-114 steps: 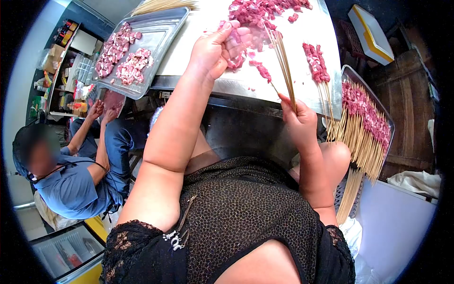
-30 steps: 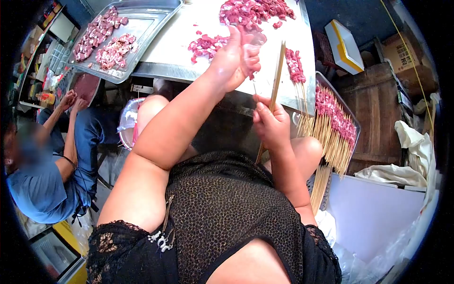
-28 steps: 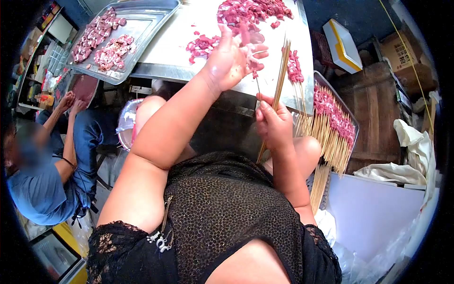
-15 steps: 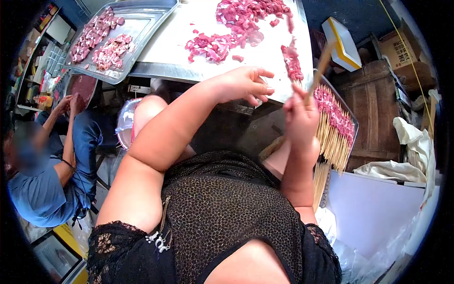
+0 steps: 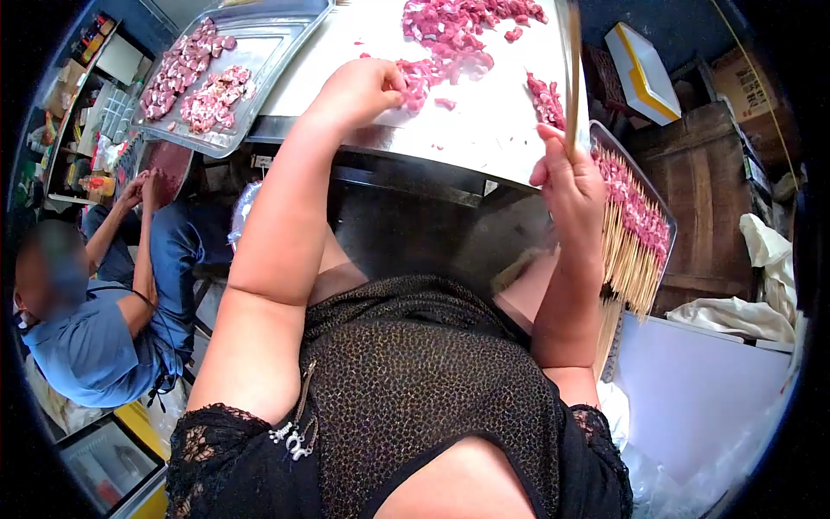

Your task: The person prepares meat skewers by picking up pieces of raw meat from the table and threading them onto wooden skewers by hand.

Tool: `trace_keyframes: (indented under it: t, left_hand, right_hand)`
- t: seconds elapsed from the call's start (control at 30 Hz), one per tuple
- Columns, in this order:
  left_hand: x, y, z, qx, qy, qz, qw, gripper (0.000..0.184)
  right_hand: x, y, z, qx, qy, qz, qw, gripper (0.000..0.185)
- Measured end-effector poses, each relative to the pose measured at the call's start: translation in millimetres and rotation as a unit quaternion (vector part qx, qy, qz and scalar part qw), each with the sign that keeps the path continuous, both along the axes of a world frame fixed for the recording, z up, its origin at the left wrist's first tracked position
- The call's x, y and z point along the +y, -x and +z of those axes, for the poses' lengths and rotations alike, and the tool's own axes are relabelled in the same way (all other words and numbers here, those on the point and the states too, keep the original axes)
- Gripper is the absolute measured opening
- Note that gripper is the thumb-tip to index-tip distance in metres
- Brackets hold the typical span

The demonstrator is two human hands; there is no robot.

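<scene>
My left hand (image 5: 359, 91) is at the left end of the raw meat pieces (image 5: 419, 82) on the white tabletop (image 5: 484, 143). Its fingers are curled together at the meat, and what they grip, if anything, is hidden. At the table's right edge my right hand (image 5: 571, 173) holds several bamboo skewers (image 5: 574, 78), upright and blurred. Just left of them, threaded meat (image 5: 545, 99) lies on the tabletop. A larger meat pile (image 5: 458, 26) sits at the back. Beyond my right hand, a tray (image 5: 670, 246) holds many finished meat skewers (image 5: 635, 208).
A metal tray (image 5: 281, 43) with two meat heaps overhangs the table's left side. Another person (image 5: 95, 337) sits at the left, hands over a reddish container (image 5: 169, 164). A white and yellow box (image 5: 644, 73) stands at the back right.
My left hand has moved left from the table's front edge to the meat, its fingers closing. My right hand has shifted slightly right, still holding the skewers; the threaded meat now lies apart from it.
</scene>
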State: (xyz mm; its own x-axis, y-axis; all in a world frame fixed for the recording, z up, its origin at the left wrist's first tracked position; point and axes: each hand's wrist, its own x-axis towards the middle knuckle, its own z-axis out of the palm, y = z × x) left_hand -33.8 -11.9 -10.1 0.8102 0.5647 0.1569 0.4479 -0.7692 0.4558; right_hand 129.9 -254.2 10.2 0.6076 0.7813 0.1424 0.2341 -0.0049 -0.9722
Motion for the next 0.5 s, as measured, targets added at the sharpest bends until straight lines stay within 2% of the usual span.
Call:
trace_keyframes:
  t: [0.07,0.1,0.13,0.17,0.2,0.23,0.3,0.37,0.43,0.47,0.5]
  left_hand:
    - [-5,2,13,-0.104,0.208,0.042,0.972,0.012]
    - [-3,0,10,-0.101,0.207,0.043,0.972,0.012]
    - [1,-3,5,-0.186,0.348,0.06,0.917,0.014]
    - [5,-5,2,-0.265,0.477,0.076,0.834,0.016]
    - [7,-6,4,-0.273,0.537,0.046,0.797,0.018]
    - [6,-8,5,-0.27,0.534,0.049,0.8,0.018]
    - [-2,-16,2,-0.329,0.606,0.041,0.723,0.021]
    - [-5,-23,0,-0.337,0.613,0.036,0.713,0.023]
    - [-12,-30,0,-0.373,0.621,0.072,0.686,0.023]
    - [-12,-32,-5,-0.379,0.625,0.068,0.68,0.024]
    - [-13,-33,-5,-0.377,0.625,0.069,0.68,0.024]
  right_hand:
    - [8,2,-10,0.048,0.019,0.023,0.998,0.03]
    - [11,4,-16,0.065,0.033,0.031,0.997,0.03]
    - [12,7,-19,0.067,0.046,0.044,0.996,0.029]
    - [14,8,-31,0.089,0.036,0.054,0.994,0.026]
    - [14,9,-35,0.087,0.056,0.067,0.992,0.025]
    - [14,10,-39,0.086,0.075,0.08,0.99,0.025]
    - [16,11,-50,0.05,0.072,0.071,0.994,0.024]
    - [16,11,-55,0.014,0.07,0.059,0.996,0.023]
    - [16,11,-54,-0.099,0.058,0.043,0.992,0.018]
    - [16,12,-56,-0.097,0.058,0.043,0.993,0.018]
    - [16,13,-59,-0.027,0.056,0.033,0.998,0.017]
